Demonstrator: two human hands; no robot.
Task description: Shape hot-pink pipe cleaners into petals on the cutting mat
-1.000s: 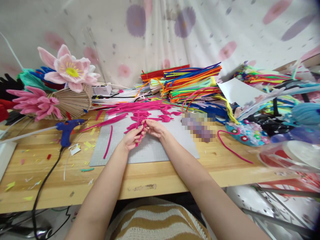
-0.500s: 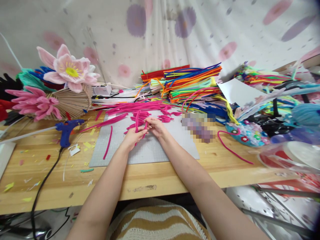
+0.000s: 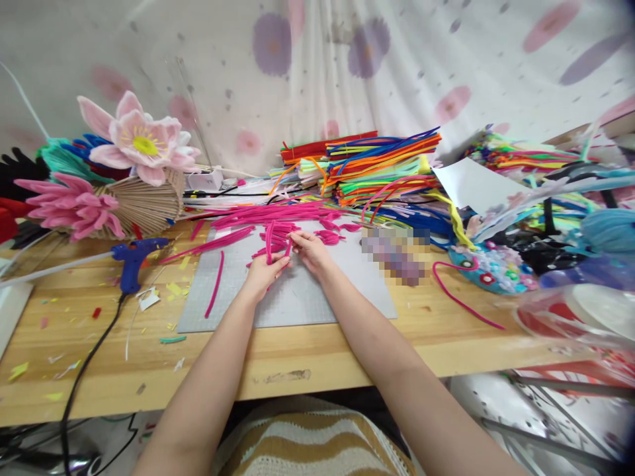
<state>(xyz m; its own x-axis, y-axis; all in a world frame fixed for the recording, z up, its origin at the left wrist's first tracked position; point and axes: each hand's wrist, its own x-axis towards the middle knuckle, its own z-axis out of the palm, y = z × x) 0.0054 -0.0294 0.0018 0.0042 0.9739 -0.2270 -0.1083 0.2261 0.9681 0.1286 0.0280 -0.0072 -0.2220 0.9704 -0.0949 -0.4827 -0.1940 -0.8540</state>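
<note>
Over the grey cutting mat [image 3: 297, 307], my left hand [image 3: 262, 274] is closed on magenta pipe cleaners [image 3: 270, 241], one standing up above the thumb. My right hand [image 3: 308, 251] comes in from the right, its fingertips pinching the end of a magenta piece close to the left fingers. Where the pieces meet is partly hidden by the fingers. Behind the hands lie short magenta pieces [image 3: 278, 231] and a long bundle of magenta pipe cleaners [image 3: 268, 213]. A single magenta pipe cleaner [image 3: 215, 284] rests on the mat's left side.
A blue glue gun [image 3: 131, 261] with a black cord stands on the left of the wooden table [image 3: 198, 377], among scraps. Pink fuzzy flowers [image 3: 143, 142] are behind it. Stacked coloured pipe cleaners [image 3: 381, 165] lie at the back; a plastic-wrapped roll [image 3: 585, 314] sits right.
The fingertips have drawn slightly apart, and the upright magenta piece in my left hand has shifted a little left. The view has moved slightly.
</note>
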